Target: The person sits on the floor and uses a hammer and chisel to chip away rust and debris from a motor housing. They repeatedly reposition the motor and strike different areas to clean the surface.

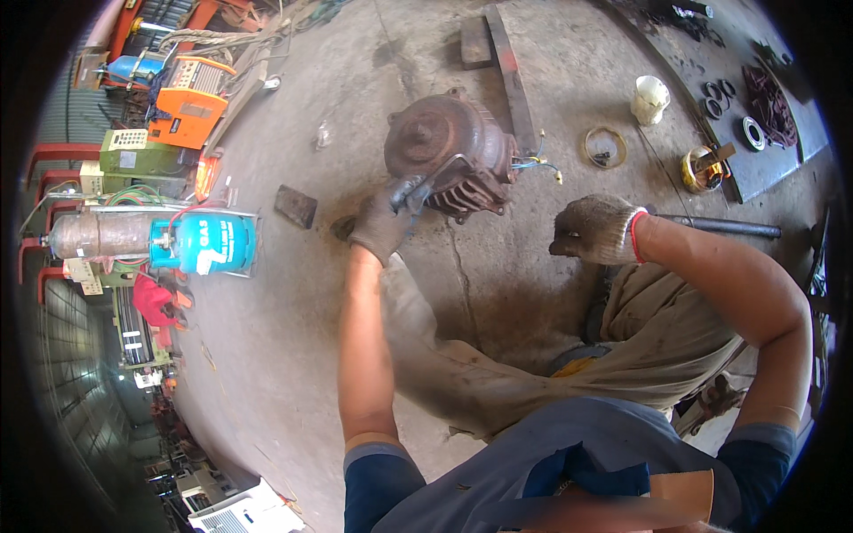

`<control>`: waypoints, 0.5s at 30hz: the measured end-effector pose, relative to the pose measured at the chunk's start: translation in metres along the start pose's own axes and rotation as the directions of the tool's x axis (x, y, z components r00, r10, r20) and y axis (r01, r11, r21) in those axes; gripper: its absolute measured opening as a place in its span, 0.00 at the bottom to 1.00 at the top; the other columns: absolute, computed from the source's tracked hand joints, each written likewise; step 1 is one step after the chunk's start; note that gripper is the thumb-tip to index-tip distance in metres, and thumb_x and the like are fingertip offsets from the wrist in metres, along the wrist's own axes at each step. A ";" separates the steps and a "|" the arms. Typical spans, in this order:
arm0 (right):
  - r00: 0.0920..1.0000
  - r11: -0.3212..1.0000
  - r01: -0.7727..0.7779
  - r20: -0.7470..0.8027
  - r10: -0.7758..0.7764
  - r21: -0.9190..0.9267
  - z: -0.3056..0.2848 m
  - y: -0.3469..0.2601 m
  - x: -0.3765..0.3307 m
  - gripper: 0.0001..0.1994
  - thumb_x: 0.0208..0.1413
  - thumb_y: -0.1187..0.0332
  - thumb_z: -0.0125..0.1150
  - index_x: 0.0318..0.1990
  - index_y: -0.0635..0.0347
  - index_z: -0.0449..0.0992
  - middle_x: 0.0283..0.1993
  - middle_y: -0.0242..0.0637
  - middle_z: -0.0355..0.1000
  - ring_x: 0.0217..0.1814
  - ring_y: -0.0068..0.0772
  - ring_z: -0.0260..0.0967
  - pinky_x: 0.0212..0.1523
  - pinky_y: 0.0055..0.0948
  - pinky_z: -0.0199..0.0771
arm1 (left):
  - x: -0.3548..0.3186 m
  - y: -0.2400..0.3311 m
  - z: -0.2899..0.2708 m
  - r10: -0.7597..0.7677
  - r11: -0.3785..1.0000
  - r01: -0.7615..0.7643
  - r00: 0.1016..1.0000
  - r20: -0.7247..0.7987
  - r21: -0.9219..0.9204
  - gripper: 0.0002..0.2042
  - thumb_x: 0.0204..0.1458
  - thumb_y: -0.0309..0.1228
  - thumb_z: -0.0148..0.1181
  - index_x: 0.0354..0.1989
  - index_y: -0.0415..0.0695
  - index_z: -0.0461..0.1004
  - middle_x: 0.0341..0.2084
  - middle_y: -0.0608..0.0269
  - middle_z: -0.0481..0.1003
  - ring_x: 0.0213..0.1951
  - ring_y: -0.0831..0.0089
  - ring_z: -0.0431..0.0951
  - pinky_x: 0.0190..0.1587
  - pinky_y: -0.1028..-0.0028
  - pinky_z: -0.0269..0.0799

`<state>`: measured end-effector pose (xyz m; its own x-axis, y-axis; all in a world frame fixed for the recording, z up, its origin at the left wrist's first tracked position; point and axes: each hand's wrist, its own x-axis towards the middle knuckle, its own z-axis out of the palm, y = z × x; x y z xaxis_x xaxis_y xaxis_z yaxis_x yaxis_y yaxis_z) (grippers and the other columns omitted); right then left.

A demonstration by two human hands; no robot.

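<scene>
The rusty electric motor (453, 151) sits on the bare concrete floor (293, 338), a squat round casting with ribbed cooling fins along its flank and a flat circular end plate facing up and left. Short blue and yellow wires (540, 165) stick out of its right side. The left hand (386, 220), in a grimy knitted work glove, is closed around a dark metal tool (435, 173) whose thin bent end lies against the motor's finned body. The right hand (593, 229), in a pale knitted glove with a red cuff, hangs curled into a loose fist just right of the motor, apart from it; I cannot tell whether anything is inside it.

The floor is stained and cracked. A blue gas cylinder (203, 242) lies on its side well to the left, below an orange welding machine (191, 102). Beyond the motor lie a long rusty steel bar (511, 71) and a wooden block (474, 42). To the right stand a white plastic cup (649, 98), a thin metal ring (605, 147) and a roll of yellow tape (702, 169), with steel bearing rings (716, 98) on a dark sheet further off.
</scene>
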<state>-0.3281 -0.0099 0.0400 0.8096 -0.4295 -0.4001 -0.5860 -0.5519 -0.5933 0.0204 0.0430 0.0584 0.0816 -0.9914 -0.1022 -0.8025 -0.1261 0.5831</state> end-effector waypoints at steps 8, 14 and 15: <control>1.000 1.000 0.023 0.008 -0.023 -0.003 0.003 0.001 -0.001 0.24 0.62 0.47 0.56 0.42 0.62 0.83 0.46 0.54 0.78 0.53 0.58 0.74 0.56 0.49 0.71 | 0.008 0.006 -0.008 0.074 0.993 -0.073 0.997 -0.006 0.089 0.16 0.62 0.39 0.63 0.51 0.42 0.81 0.39 0.53 0.81 0.39 0.66 0.81 0.43 0.69 0.76; 0.998 1.000 0.016 0.058 -0.016 -0.014 0.005 0.000 0.000 0.24 0.62 0.47 0.56 0.42 0.62 0.83 0.45 0.55 0.78 0.53 0.59 0.74 0.56 0.49 0.71 | -0.010 0.005 0.009 0.136 0.989 -0.130 0.988 -0.078 0.072 0.15 0.62 0.40 0.62 0.51 0.43 0.81 0.40 0.50 0.81 0.41 0.57 0.83 0.44 0.65 0.76; 0.998 0.999 0.028 0.054 -0.027 -0.017 0.006 0.000 0.000 0.23 0.62 0.47 0.56 0.42 0.62 0.83 0.45 0.55 0.78 0.52 0.60 0.74 0.55 0.49 0.71 | -0.012 0.005 0.012 0.130 0.990 -0.125 0.989 -0.077 0.067 0.14 0.62 0.37 0.62 0.50 0.41 0.80 0.40 0.51 0.82 0.40 0.61 0.82 0.44 0.67 0.76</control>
<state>-0.3280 -0.0056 0.0354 0.8257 -0.3749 -0.4214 -0.5637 -0.5754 -0.5926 0.0083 0.0547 0.0531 0.0216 -0.9991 0.0368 -0.8441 0.0015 0.5362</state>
